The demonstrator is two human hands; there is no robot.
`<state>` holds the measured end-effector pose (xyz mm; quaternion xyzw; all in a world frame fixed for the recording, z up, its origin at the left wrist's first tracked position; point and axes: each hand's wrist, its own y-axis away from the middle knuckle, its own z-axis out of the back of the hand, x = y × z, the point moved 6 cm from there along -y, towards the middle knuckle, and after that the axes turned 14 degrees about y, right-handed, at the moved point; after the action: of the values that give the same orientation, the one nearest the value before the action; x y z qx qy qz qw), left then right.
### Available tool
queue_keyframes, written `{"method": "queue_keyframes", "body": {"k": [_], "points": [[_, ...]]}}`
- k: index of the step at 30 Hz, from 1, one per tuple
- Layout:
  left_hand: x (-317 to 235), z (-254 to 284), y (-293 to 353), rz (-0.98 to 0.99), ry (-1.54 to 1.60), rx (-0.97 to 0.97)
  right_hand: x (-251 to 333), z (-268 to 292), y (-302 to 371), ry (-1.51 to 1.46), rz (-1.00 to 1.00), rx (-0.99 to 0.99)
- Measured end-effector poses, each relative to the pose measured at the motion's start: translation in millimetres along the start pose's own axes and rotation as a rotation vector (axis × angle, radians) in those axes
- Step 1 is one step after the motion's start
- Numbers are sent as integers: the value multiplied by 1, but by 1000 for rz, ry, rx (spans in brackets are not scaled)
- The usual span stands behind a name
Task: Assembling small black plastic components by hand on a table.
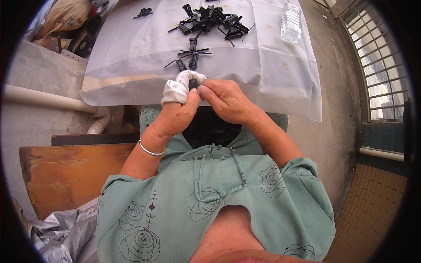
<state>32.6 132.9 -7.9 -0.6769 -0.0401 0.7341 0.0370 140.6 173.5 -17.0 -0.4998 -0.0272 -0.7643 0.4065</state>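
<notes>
Close to the table's front edge, my left hand (180, 105) is closed round a small black plastic part (193, 83). A white cloth (176, 90) covers the fingers of that hand, while its thumb is bare. My right hand (226, 100) meets it from the right, fingers curled and thumb pressed in beside the part. What the right fingertips pinch is too small to make out. Just beyond my hands lie a few similar black parts (193, 60) with thin strips sticking out. Farther back is a heap of black parts (210, 18).
A translucent white sheet covers the table (127, 57). One black part (143, 13) lies apart at the far left; a clear plastic bottle (291, 23) lies at the far right. A wooden board (74, 171) and a pipe (48, 97) are on the left, a barred window (381, 57) on the right.
</notes>
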Motion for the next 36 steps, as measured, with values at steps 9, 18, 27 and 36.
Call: {"method": "queue_keyframes", "body": {"k": [9, 18, 27, 36], "points": [[3, 10, 20, -59, -227, -72, -11, -36, -2, -93, -84, 45], [-2, 56, -4, -367, -766, -100, -12, -23, -29, 647, 21, -99], [2, 46, -62, -483, -1036, 200, -22, -3, -17, 512, -45, -119], [4, 45, -31, -136, -323, -101, 15, -8, -11, 298, 228, -219]]}}
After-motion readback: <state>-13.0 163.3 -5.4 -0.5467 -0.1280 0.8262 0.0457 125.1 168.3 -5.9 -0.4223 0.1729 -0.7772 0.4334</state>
